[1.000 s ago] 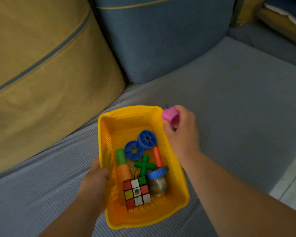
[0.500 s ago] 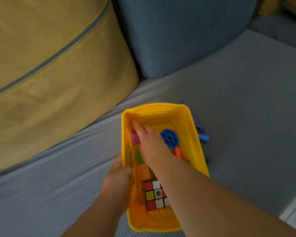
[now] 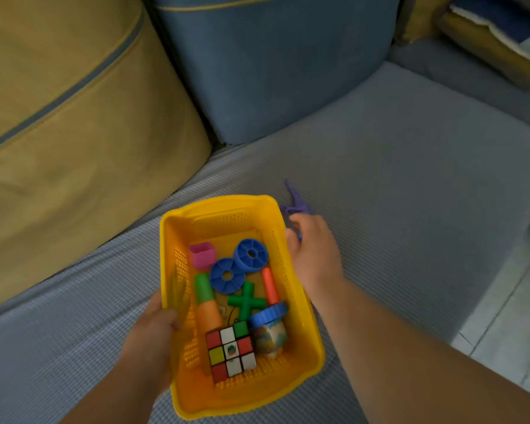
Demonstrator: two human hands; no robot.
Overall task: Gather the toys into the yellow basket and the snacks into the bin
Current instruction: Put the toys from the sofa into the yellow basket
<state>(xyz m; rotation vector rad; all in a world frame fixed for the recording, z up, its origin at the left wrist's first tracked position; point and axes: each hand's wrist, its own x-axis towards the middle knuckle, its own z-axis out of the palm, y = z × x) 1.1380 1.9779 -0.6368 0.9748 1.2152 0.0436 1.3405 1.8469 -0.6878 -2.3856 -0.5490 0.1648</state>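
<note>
The left hand [image 3: 153, 332] grips the yellow basket [image 3: 221, 206] by its wall, likely steadying it for loading. The right hand [image 3: 314, 252] curls over a blue piece [image 3: 300, 237], purple toy [image 3: 297, 203] just past its fingertips; grasped or not, I can't tell.

Yellow basket [image 3: 224, 206]: perforated, upright. Contents: pink cube [image 3: 202, 255], two blue wheels [image 3: 227, 275], green cross [image 3: 246, 301], puzzle cube [image 3: 230, 350]. Purple toy [image 3: 297, 203] lies outside, just beside its far right corner.

The right hand [image 3: 314, 258] hides most of a blue piece [image 3: 300, 237] and part of the purple toy [image 3: 297, 201].
</note>
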